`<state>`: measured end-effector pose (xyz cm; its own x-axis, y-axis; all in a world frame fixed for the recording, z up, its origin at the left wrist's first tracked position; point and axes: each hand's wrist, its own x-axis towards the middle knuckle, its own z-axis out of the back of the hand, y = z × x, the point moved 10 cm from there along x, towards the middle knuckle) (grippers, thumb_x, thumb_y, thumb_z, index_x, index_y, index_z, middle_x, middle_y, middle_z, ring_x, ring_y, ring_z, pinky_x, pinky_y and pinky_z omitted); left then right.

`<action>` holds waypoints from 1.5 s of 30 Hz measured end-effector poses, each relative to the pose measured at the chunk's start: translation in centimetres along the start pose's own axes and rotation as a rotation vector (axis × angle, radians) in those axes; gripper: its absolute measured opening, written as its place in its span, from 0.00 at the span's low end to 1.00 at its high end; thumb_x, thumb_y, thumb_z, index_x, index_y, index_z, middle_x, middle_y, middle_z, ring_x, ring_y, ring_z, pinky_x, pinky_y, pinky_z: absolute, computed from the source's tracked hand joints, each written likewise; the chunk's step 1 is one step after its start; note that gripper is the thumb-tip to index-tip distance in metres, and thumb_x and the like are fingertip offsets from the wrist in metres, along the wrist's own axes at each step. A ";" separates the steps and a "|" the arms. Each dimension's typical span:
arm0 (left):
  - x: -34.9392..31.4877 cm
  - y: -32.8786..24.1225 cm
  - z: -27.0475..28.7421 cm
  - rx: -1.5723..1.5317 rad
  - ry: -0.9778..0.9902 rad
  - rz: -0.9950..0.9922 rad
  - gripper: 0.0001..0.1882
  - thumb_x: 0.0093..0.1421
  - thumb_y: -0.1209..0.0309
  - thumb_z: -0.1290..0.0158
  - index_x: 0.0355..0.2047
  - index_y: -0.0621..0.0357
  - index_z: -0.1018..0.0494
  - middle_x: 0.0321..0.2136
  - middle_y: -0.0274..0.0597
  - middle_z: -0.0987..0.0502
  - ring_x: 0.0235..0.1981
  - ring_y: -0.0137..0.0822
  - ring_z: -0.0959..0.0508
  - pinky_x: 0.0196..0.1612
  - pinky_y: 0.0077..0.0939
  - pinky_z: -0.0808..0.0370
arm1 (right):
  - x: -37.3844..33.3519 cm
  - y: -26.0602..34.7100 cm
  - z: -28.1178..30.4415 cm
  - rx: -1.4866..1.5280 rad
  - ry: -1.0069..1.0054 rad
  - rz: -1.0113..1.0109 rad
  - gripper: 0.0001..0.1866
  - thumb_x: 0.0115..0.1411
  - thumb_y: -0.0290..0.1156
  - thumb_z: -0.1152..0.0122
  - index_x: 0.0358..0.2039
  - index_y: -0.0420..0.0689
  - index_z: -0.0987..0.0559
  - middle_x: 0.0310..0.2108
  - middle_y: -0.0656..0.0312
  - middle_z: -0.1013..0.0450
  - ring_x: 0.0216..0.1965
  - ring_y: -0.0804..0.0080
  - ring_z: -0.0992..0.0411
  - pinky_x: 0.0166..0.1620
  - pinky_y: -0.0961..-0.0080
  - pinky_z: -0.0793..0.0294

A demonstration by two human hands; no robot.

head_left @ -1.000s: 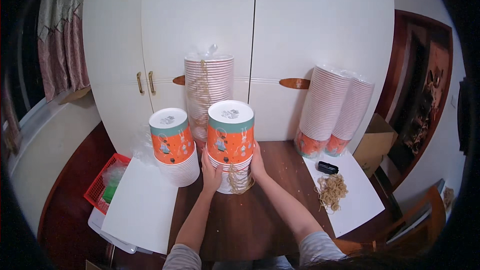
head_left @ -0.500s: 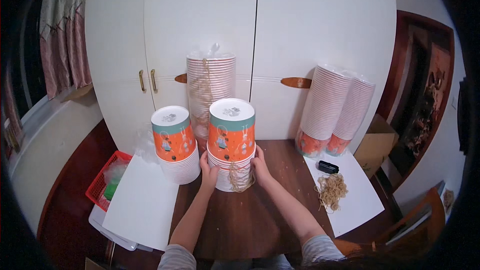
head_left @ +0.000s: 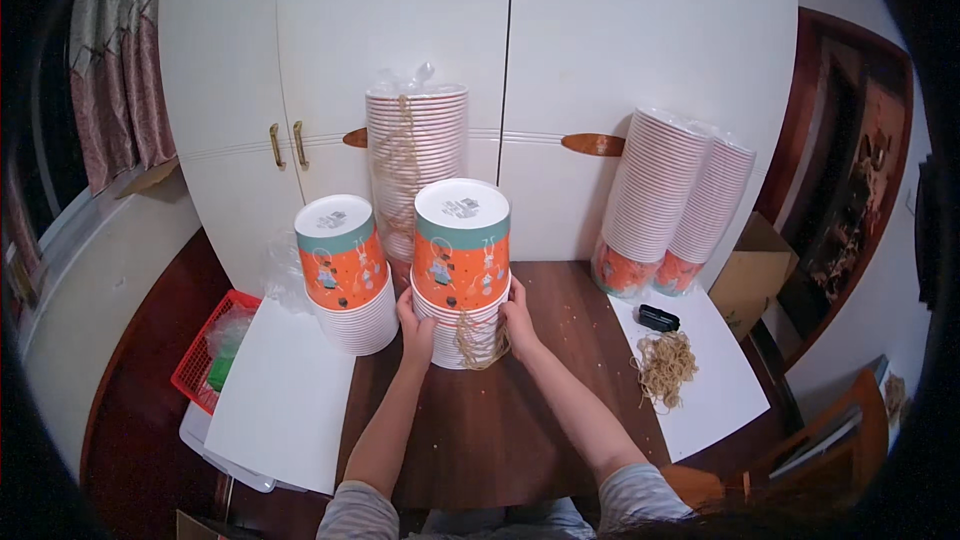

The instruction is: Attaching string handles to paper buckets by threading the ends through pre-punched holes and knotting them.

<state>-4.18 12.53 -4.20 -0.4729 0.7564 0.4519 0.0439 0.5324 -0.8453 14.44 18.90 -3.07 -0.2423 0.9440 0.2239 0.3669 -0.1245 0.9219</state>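
Between my two hands stands a stack of upside-down paper buckets, orange with a teal band and a white base on top. My left hand grips its left side by the white rims. On the opposite side my right hand holds the rims, beside a tangle of tan twine hanging on the stack's front. A second, similar bucket stack is just to the left. Behind them rises a tall stack of buckets in clear plastic, with twine down its front.
At the right lean two tall wrapped bucket stacks. A black object and a heap of twine lie on the white board. At the left are another white board and a red basket. White cabinet doors stand behind.
The view has tilted slightly, so the tabletop things sit a little higher in the picture. Both hands keep their hold on the same bucket stack, which shows no clear move on the table.
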 end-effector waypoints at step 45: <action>7.3 -33.6 6.5 0.937 -0.240 -0.505 0.15 0.45 0.72 0.41 0.33 0.60 0.32 0.33 0.45 0.30 0.32 0.35 0.29 0.33 0.29 0.31 | -13.6 -2.1 4.6 -0.759 -0.040 0.382 0.19 0.48 0.22 0.45 0.43 0.41 0.32 0.45 0.54 0.37 0.43 0.64 0.35 0.42 0.75 0.32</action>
<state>-14.84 -2.29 25.66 -0.4113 0.3840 0.8267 -0.8435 0.1832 -0.5048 21.05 7.77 -9.51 -0.1872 0.8039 0.5645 -0.2880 -0.5943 0.7509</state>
